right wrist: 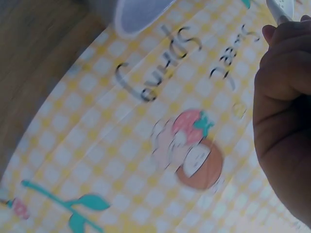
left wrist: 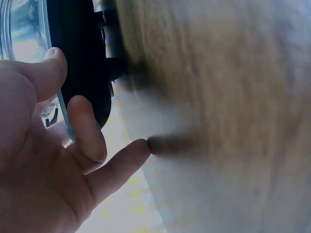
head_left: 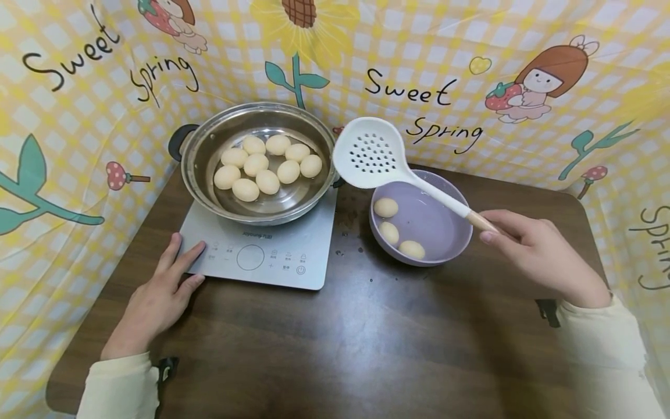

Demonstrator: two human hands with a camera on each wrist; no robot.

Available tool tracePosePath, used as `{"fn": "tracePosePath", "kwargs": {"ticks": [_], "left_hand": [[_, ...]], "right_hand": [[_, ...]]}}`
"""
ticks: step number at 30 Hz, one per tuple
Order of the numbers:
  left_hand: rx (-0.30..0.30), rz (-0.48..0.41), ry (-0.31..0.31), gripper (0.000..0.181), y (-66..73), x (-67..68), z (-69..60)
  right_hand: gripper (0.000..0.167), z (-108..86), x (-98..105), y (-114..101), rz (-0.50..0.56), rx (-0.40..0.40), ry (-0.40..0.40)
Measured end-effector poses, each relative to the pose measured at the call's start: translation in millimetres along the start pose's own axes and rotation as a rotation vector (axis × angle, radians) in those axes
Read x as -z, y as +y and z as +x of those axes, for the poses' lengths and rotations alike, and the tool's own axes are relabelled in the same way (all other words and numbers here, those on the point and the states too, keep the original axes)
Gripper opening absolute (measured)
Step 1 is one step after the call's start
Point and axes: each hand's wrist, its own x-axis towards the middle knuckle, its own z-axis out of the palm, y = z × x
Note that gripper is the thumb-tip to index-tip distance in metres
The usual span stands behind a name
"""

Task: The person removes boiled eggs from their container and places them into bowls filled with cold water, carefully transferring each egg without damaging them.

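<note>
My right hand grips the wooden handle end of a white slotted skimmer. The skimmer's holed head is raised between the pot and the bowl, with no egg on it. Under its handle stands a purple bowl of clear liquid with 3 eggs along its near left side. A steel pot with several pale eggs sits on a flat induction cooker. My left hand rests at the cooker's front left corner, fingers extended and touching its edge; the little finger reaches the table.
The brown wooden table has water drops between cooker and bowl. A yellow-checked printed cloth hangs behind and at the sides. The pot's black handle sticks out to the left.
</note>
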Motion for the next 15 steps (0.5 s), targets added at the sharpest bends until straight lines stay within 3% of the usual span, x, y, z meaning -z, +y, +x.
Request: {"fn": "tracePosePath", "kwargs": {"ticks": [5,15], "left_hand": [[0.002,0.005,0.002,0.061,-0.4,0.0,-0.9],[-0.005,0.003,0.006,0.061,0.7,0.4,0.0]], "right_hand": [[0.03,21.5,-11.3,-18.5,0.001,0.166,-0.008],[0.031,54.1,-36.6,-46.3,-0.072,0.308,0.017]]}}
